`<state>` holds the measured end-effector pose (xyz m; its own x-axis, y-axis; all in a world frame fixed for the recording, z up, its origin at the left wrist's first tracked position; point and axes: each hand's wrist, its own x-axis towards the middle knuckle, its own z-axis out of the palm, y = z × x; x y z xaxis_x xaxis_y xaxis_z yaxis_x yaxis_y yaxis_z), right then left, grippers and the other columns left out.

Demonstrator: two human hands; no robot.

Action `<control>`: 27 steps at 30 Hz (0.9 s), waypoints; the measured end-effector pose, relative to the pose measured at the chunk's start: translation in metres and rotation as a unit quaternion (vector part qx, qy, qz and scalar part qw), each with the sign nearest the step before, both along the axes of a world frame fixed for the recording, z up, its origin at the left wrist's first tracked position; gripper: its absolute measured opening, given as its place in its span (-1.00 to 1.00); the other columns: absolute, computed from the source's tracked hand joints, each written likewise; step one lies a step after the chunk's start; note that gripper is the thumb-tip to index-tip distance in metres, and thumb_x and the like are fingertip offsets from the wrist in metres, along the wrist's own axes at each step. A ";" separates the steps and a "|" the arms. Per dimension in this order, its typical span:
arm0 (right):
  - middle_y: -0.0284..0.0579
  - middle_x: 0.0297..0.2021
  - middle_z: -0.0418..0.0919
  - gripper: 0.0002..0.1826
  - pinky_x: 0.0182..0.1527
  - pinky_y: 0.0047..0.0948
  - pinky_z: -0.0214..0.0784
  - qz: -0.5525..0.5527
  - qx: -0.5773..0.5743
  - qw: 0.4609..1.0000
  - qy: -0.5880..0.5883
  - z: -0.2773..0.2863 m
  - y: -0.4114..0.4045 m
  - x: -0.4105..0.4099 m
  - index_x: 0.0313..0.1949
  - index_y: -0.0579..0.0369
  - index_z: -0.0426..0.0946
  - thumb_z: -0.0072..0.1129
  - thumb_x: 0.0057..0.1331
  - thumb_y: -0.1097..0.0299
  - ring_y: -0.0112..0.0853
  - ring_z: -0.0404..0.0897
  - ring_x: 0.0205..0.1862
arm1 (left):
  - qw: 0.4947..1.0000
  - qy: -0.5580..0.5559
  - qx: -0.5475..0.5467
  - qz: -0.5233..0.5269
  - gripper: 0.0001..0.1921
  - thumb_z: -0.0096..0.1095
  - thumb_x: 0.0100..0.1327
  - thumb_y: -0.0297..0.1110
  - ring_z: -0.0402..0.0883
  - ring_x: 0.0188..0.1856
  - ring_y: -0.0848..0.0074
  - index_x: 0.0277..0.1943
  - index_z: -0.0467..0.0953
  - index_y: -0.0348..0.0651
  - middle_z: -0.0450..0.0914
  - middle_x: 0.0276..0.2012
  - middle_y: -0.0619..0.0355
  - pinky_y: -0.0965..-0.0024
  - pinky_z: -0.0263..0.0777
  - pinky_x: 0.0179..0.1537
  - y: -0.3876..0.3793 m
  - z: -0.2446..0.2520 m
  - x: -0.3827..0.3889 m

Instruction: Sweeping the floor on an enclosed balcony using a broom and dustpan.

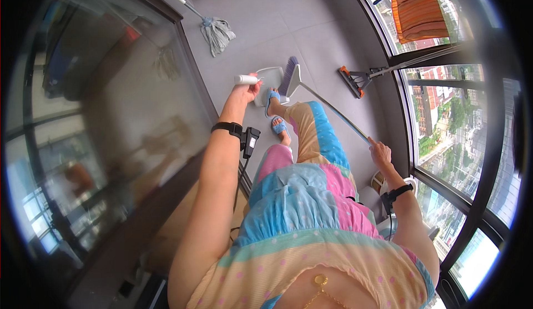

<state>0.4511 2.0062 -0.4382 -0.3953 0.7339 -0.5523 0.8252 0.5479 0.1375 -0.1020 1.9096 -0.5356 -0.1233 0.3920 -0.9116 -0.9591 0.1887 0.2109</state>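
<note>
My left hand (251,91) is closed around a white handle (245,80), which seems to belong to the pale dustpan (272,75) below it. The dustpan lies on the floor beside my feet. In my right hand (380,153) is the upper part of the broom's metal pole (337,115). The broom head (294,80), white with purple bristles, is tilted at the dustpan's right side. It partly overlaps the pan in view, and I cannot tell whether the bristles touch it. One blue slipper (272,98) is close to the dustpan's near edge.
A grey string mop (217,34) leans at the upper left, near a glass door (137,80). To the right, an orange-and-black squeegee mop (352,83) stands against the window wall. An orange cloth (420,11) hangs by the window. Grey tiles (258,13) cover the floor.
</note>
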 end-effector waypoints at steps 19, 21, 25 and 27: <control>-0.03 -0.38 0.54 -0.58 -0.25 -0.16 0.41 0.015 0.001 1.000 -0.008 0.018 0.005 -0.031 0.10 -0.28 0.42 0.11 0.22 0.29 -0.13 0.58 -0.32 | 0.991 -0.046 0.090 0.090 -0.84 0.32 0.11 -0.41 0.54 -0.59 0.49 -0.36 0.45 -0.25 0.51 -0.52 0.06 0.68 0.43 -0.73 -0.006 0.050 0.004; -0.03 -0.39 0.54 -0.58 -0.27 -0.16 0.40 0.035 0.013 0.999 -0.020 0.029 0.012 -0.033 0.10 -0.28 0.42 0.11 0.21 0.29 -0.13 0.58 -0.34 | 0.991 -0.017 0.097 0.085 -0.83 0.32 0.11 -0.41 0.54 -0.58 0.49 -0.37 0.45 -0.25 0.50 -0.52 0.06 0.68 0.43 -0.73 -0.007 0.057 0.006; -0.03 -0.41 0.52 -0.57 -0.29 -0.15 0.39 0.041 0.028 0.999 -0.017 0.079 0.030 -0.033 0.10 -0.26 0.42 0.12 0.21 0.29 -0.11 0.57 -0.37 | 0.993 0.015 0.093 0.067 -0.84 0.32 0.11 -0.42 0.54 -0.58 0.49 -0.37 0.45 -0.25 0.49 -0.52 0.07 0.68 0.43 -0.72 -0.008 0.063 0.007; 0.02 -0.36 0.55 -0.74 -0.30 -0.13 0.41 0.028 0.028 0.999 0.022 0.116 0.038 -0.034 -0.12 -0.11 0.51 -0.07 0.22 0.42 -0.05 0.58 -0.34 | 0.992 -0.003 0.105 0.072 -0.85 0.31 0.12 -0.42 0.53 -0.58 0.49 -0.37 0.46 -0.25 0.48 -0.53 0.08 0.68 0.43 -0.72 -0.008 0.063 0.008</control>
